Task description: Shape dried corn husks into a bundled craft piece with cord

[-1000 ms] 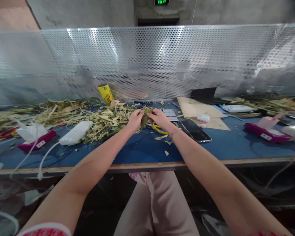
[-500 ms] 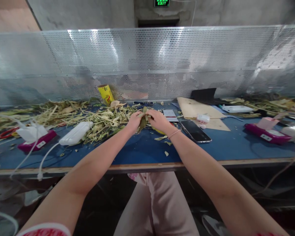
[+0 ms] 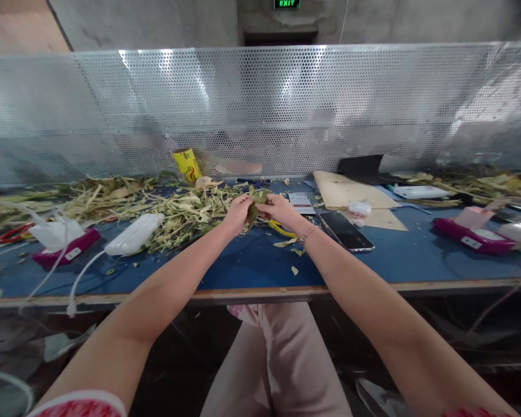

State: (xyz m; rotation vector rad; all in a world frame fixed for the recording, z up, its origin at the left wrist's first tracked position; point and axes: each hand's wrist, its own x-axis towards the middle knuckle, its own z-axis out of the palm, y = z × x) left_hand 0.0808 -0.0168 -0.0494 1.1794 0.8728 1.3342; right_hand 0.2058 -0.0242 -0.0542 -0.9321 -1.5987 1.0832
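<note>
My left hand [image 3: 238, 213] is closed on one side of a dry green-brown leaf [image 3: 255, 209], its fingers pinching the edge. From the other side my right hand [image 3: 281, 209] pinches the same leaf, thumb and fingers bent over it. Both hands are just above the blue tabletop [image 3: 252, 266]. A pile of pale dried leaf strips and stems [image 3: 184, 217] lies to the left of my hands. Under my right hand shows a curved yellow handle [image 3: 281, 229]; the rest of that tool is hidden. Small leaf scraps [image 3: 294, 270] lie nearer the table edge.
A black phone [image 3: 346, 231], a printed card [image 3: 301, 204] and brown paper [image 3: 351, 191] lie to the right. To the left are a white power bank [image 3: 134, 234] and a purple box [image 3: 65, 249] with cables. A yellow can [image 3: 187, 166] stands before the perforated screen [image 3: 260, 104].
The leaf has turned and spread a little between my fingers. My right hand has shifted slightly, and more of the yellow handle shows beneath it.
</note>
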